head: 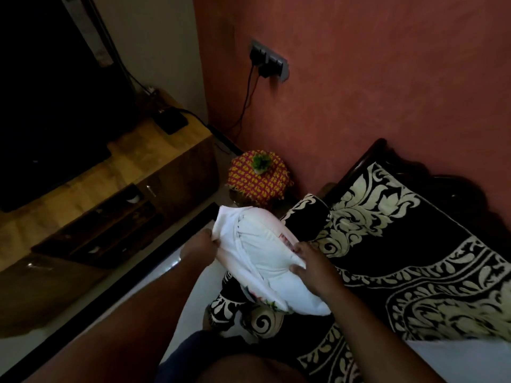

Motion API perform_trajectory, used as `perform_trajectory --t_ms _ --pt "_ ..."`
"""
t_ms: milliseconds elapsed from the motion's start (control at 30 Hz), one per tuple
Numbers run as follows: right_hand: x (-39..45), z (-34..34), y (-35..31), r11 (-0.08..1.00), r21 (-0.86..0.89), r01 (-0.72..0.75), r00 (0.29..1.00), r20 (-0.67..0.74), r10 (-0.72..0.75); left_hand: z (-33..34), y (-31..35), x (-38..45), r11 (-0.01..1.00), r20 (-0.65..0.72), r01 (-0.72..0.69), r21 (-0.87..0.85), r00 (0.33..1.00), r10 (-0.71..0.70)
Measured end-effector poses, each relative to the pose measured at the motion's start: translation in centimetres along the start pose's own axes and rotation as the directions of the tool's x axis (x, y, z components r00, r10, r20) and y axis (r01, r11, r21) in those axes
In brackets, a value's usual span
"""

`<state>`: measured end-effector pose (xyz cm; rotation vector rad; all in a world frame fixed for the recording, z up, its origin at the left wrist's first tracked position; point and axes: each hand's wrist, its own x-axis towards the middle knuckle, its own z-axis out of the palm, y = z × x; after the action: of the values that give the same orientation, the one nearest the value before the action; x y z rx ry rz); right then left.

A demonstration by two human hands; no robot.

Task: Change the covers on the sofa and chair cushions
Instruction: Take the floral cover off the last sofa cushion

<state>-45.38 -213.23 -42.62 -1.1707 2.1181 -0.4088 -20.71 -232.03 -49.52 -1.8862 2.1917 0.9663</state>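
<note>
A white cushion (262, 255) with a loose white cover around it rests on the front left edge of the sofa. My left hand (200, 244) grips the cover's edge on the cushion's left side. Spread fingers of my right hand (312, 262) press on and grip its right side. A red-printed patch shows near my right hand. The sofa (414, 244) wears a black cover with a cream floral pattern. Part of that patterned cloth (249, 310) bunches below the cushion.
A round stool with a red and yellow cover (258, 179) and a small green plant stands in the corner by the sofa. A wooden TV cabinet (116, 189) with a dark screen is at left. Cables hang from a wall socket (269, 60).
</note>
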Motion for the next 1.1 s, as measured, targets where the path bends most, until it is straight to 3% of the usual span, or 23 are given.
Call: perform_trajectory --t_ms 67,167,233,300,400,533,600,700,900,1000,1100 --pt "0.1 0.4 -0.7 0.996 -0.090 -0.021 1.000 0.006 0.022 0.7 -0.1 0.6 0.981 0.085 -0.017 -0.191 0.996 0.034" --pt "0.5 0.5 -2.6 0.961 -0.256 -0.100 0.994 -0.068 0.085 0.4 1.4 2.1 0.851 0.056 -0.170 -0.498 0.972 0.226" --pt "0.8 0.4 -3.7 0.951 -0.280 -0.135 0.990 -0.083 0.116 -0.4 3.1 2.8 0.749 0.058 -0.228 -0.622 0.941 0.335" --pt "1.0 0.5 -4.6 0.954 -0.272 -0.126 0.992 -0.010 0.129 -1.5 4.8 3.1 0.710 0.109 -0.185 -0.679 0.931 0.347" --pt "1.6 0.9 -5.8 0.964 -0.260 -0.064 0.993 0.082 0.088 -1.7 6.3 3.5 0.742 0.106 -0.191 -0.643 0.937 0.334" --pt "3.2 1.8 -8.2 0.988 -0.034 -0.148 0.982 -0.128 0.143 -1.1 7.0 3.0 0.716 0.079 -0.142 -0.683 0.961 0.266" --pt "3.8 2.3 -8.9 0.965 -0.093 -0.244 0.953 -0.208 0.220 -0.7 6.9 2.8 0.728 0.100 -0.151 -0.669 0.952 0.290" --pt "3.7 3.2 -8.5 0.887 -0.328 -0.325 0.934 -0.261 0.246 -0.7 6.8 2.4 0.736 0.112 -0.194 -0.648 0.932 0.345" --pt "2.4 4.2 -6.0 0.864 -0.456 -0.213 0.963 -0.247 0.107 0.7 5.2 2.4 0.827 0.123 -0.309 -0.470 0.905 0.407" --pt "0.8 4.3 -5.4 0.869 -0.484 -0.099 0.970 -0.243 -0.025 1.4 2.4 3.3 0.924 0.215 -0.251 -0.290 0.923 0.318" --pt "-1.3 5.7 -5.5 0.888 -0.461 -0.007 0.954 -0.270 -0.133 1.9 1.2 3.5 0.956 0.249 -0.243 -0.164 0.928 0.278"
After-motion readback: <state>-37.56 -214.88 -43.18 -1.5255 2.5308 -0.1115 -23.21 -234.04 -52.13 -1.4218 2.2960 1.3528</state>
